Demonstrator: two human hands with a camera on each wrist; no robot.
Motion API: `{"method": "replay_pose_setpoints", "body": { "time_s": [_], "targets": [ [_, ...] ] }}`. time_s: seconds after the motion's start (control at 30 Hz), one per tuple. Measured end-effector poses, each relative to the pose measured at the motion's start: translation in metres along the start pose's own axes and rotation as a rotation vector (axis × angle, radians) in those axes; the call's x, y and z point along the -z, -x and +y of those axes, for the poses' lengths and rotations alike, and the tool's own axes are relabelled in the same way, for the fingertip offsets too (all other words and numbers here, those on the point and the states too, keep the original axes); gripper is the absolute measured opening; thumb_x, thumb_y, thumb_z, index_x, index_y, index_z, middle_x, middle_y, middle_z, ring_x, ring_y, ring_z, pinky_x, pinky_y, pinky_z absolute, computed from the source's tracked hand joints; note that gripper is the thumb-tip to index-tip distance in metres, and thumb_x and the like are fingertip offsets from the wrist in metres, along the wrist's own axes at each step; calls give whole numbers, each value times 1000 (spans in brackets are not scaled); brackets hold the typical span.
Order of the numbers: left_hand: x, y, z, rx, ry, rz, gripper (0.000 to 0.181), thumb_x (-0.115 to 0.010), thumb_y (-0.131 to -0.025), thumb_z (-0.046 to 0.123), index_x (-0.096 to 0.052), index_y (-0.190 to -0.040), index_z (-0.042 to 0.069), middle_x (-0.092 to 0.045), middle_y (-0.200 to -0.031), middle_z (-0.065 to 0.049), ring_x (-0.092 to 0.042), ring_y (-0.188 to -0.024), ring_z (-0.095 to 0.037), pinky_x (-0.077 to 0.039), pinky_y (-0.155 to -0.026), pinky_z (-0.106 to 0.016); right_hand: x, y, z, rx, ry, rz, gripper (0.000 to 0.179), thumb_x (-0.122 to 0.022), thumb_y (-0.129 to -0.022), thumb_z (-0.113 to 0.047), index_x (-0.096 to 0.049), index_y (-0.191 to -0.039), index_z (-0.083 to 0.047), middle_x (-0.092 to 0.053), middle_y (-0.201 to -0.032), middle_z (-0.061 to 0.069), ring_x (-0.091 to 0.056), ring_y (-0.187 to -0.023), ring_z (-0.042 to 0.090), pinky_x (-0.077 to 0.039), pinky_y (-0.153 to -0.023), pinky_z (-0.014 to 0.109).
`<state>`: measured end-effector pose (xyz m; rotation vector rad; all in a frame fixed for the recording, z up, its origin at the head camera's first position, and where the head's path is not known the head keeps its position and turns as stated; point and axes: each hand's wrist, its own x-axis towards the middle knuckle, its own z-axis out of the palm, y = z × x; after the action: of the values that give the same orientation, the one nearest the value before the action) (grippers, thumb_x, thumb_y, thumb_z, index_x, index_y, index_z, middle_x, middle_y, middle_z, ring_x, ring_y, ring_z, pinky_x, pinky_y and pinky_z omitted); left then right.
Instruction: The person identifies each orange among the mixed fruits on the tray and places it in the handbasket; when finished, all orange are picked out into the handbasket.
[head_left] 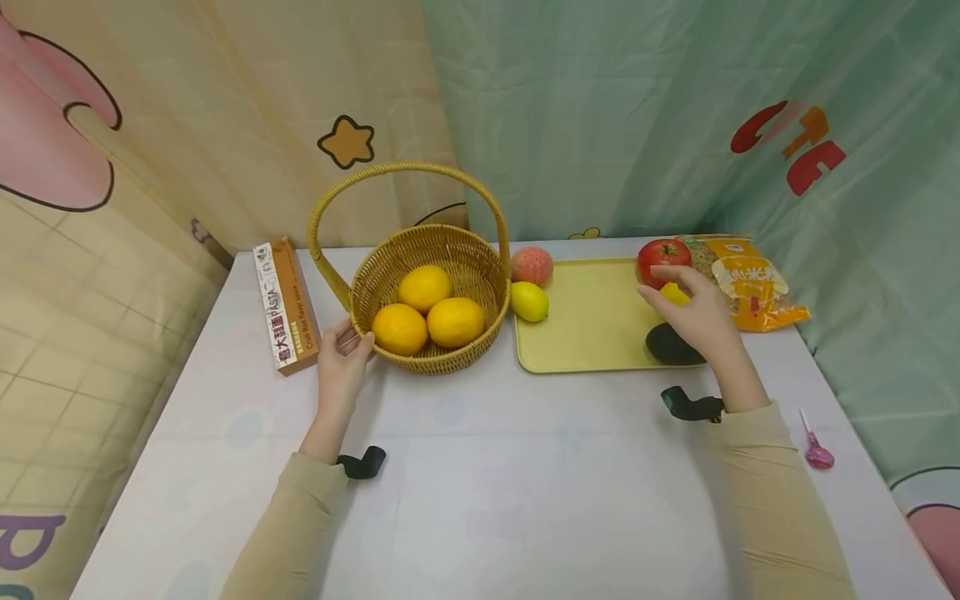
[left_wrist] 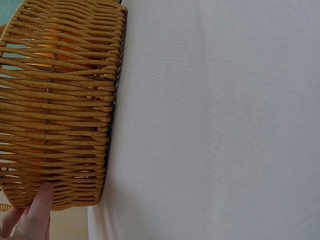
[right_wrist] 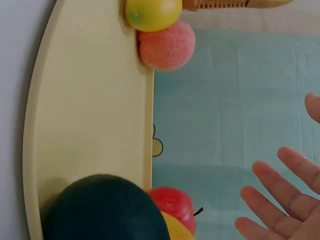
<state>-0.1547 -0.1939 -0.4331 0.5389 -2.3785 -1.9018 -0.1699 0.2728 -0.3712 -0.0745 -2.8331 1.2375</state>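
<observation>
My left hand (head_left: 343,367) holds the left side of a wicker basket (head_left: 480,350) with a tall arched handle. In the left wrist view one digit (left_wrist: 42,205) presses the woven wall. Three orange-yellow fruits (head_left: 425,288) lie in the basket. Over the right end of a pale yellow tray (head_left: 585,333) hovers my right hand (head_left: 701,312), fingers spread and curved, holding nothing. Near it are a stemmed red fruit (head_left: 660,254), a partly hidden yellow item (head_left: 674,292) and a dark green avocado-like fruit (head_left: 670,346). A lemon (head_left: 529,301) and a pink peach (head_left: 532,266) sit at the tray's left end.
A pasta box (head_left: 288,308) lies left of the basket. An orange-and-clear food bag (head_left: 750,283) lies right of the tray, and a wrapped lollipop (head_left: 817,454) is near the table's right edge. Curtains (head_left: 585,125) hang behind the table.
</observation>
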Motion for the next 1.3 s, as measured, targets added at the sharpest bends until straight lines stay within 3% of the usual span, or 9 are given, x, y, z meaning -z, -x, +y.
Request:
{"method": "replay_pose_setpoints", "body": {
  "time_s": [0.23,0.37,0.93,1.3],
  "targets": [
    [-1,1,1,4,-1,1,56,-56,-100,16,-32,-149,3,-45,-145,-18,-51,-130,-27,-55,-100,-31,17,0,23,-135,12,15,75,-54,-93,-60,-41,-148,-11,-41,-151,21,-30,-139,45,-31,-114,68],
    [-1,1,1,3,-1,3,57,-57,-100,16,-32,-149,3,-45,-145,-18,-51,-130,-27,-54,-100,-31,21,-2,32,-172,3,44,77,-52,-93,-61,-39,-150,-11,-39,-152,21,-31,-139,46,-32,-114,67],
    [-1,0,0,6,0,2,57,-57,-100,17,-32,-149,4,-45,-145,-18,-51,-130,-26,-54,-102,-34,18,-10,57,-214,8,51,81,-55,-95,-56,-31,-153,-5,-32,-154,26,-31,-137,48,-33,-114,66],
    [-1,1,0,7,-4,11,56,-57,-100,17,-33,-149,3,-45,-145,-18,-51,-130,-27,-55,-101,-33,20,-19,63,-244,101,-38,89,-53,-95,-55,-20,-154,3,-27,-154,32,-30,-133,50,-31,-114,67]
  ]
}}
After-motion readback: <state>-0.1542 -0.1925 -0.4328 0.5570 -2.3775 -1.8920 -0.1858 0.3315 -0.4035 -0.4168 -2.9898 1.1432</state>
